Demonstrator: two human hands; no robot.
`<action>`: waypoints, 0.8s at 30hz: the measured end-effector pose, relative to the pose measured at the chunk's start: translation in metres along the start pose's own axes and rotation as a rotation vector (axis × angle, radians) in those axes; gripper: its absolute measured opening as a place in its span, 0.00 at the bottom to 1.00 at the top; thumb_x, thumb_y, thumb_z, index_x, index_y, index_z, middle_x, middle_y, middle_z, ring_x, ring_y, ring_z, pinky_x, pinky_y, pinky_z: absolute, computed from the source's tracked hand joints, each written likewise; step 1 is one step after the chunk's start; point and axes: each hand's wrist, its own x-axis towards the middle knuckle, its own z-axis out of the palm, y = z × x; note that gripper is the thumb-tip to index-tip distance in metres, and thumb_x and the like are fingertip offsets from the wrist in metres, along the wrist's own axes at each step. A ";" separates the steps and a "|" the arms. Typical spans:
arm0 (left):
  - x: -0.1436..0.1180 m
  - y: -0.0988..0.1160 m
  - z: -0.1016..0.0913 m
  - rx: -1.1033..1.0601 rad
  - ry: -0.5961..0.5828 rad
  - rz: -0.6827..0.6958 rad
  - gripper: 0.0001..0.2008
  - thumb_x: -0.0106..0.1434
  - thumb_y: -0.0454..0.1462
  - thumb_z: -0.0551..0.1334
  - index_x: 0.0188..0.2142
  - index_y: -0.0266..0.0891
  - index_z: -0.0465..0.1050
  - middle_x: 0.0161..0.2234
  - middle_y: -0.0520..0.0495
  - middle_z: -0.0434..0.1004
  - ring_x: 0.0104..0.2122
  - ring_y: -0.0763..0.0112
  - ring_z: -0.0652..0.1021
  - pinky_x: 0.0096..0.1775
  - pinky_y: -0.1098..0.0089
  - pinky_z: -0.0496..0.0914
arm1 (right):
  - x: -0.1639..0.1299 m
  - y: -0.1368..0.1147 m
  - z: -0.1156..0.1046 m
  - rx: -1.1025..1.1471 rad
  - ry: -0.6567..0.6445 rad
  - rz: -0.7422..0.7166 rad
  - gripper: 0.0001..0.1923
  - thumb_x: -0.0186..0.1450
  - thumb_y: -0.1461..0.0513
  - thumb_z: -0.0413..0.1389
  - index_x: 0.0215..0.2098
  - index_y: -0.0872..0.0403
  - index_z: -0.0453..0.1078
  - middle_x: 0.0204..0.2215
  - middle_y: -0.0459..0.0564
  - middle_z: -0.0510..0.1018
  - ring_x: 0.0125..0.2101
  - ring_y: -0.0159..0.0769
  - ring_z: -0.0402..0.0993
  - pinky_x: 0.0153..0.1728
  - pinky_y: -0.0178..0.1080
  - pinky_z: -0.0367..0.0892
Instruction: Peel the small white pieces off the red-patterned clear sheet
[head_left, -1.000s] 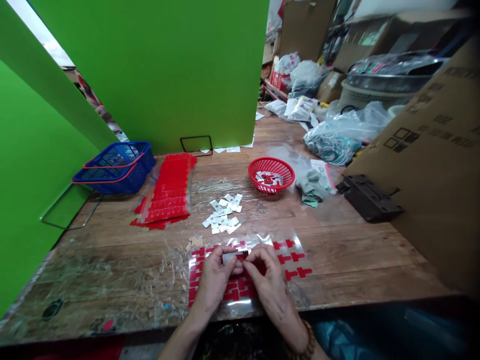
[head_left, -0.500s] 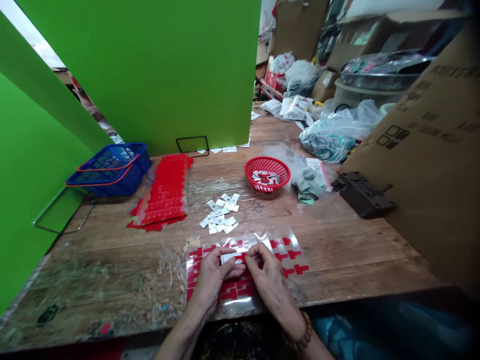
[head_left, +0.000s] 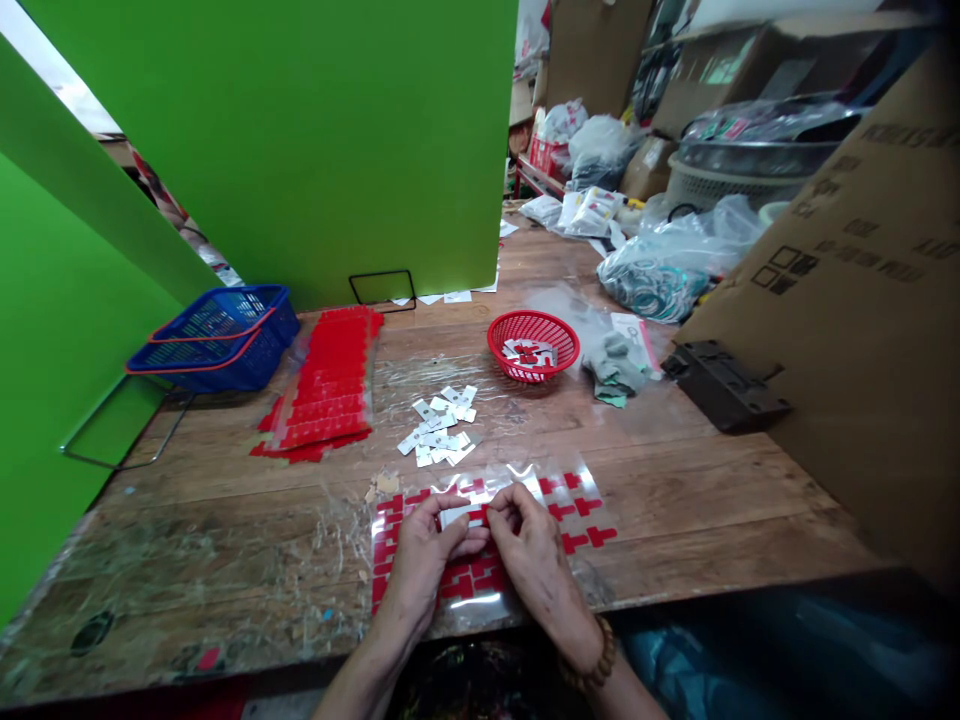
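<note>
Left hand [head_left: 424, 555] and right hand [head_left: 531, 545]: fingertips pinched one small white piece [head_left: 459, 516] from either end, above clear sheet [head_left: 585, 510] of red shapes; loose white pieces [head_left: 441, 425] lay beyond that sheet.

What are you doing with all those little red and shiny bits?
A person sits at a wooden table. Both hands, the left hand and right hand, pinch one small silver plate together, above a clear sheet of red T-shaped stickers. Just beyond lies a loose pile of silver plates. A red basket holds more pieces, and a stack of red sticker sheets lies beside a blue basket.
</note>
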 end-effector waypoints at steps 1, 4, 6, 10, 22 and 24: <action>0.000 0.000 0.000 -0.002 0.003 0.006 0.16 0.50 0.35 0.68 0.37 0.32 0.67 0.22 0.46 0.78 0.26 0.65 0.80 0.32 0.71 0.75 | 0.000 0.000 0.000 0.002 -0.004 -0.002 0.03 0.58 0.64 0.51 0.26 0.53 0.63 0.19 0.42 0.67 0.21 0.31 0.64 0.24 0.32 0.61; 0.000 0.000 0.001 -0.014 0.013 0.015 0.17 0.48 0.36 0.68 0.36 0.32 0.67 0.24 0.45 0.79 0.26 0.64 0.80 0.31 0.71 0.75 | 0.001 0.002 0.000 0.006 -0.010 -0.004 0.03 0.58 0.65 0.51 0.26 0.53 0.63 0.20 0.42 0.67 0.22 0.31 0.64 0.25 0.32 0.61; -0.001 0.000 0.001 -0.016 0.016 0.016 0.17 0.48 0.36 0.69 0.36 0.32 0.67 0.24 0.45 0.79 0.26 0.65 0.80 0.31 0.71 0.75 | 0.001 0.003 0.001 0.005 0.005 -0.021 0.03 0.58 0.65 0.51 0.26 0.53 0.63 0.22 0.43 0.67 0.24 0.31 0.64 0.26 0.33 0.62; -0.001 0.000 0.002 -0.013 0.017 0.010 0.16 0.48 0.35 0.69 0.35 0.32 0.67 0.24 0.45 0.79 0.26 0.65 0.80 0.31 0.72 0.75 | 0.000 0.007 0.004 -0.017 0.056 -0.085 0.02 0.57 0.66 0.51 0.27 0.54 0.63 0.26 0.44 0.66 0.25 0.30 0.64 0.27 0.33 0.62; 0.004 -0.002 -0.001 -0.038 -0.003 -0.037 0.16 0.48 0.35 0.69 0.35 0.33 0.68 0.21 0.46 0.78 0.25 0.65 0.80 0.30 0.73 0.75 | 0.006 0.003 -0.014 0.159 -0.073 0.036 0.10 0.65 0.58 0.46 0.38 0.55 0.65 0.19 0.42 0.68 0.21 0.31 0.67 0.24 0.33 0.63; 0.003 -0.002 0.000 -0.032 -0.013 -0.035 0.16 0.48 0.36 0.69 0.35 0.33 0.69 0.19 0.46 0.77 0.24 0.66 0.80 0.29 0.73 0.75 | 0.005 0.002 -0.011 0.178 -0.101 0.035 0.11 0.64 0.56 0.47 0.34 0.54 0.66 0.20 0.42 0.68 0.22 0.31 0.67 0.24 0.32 0.63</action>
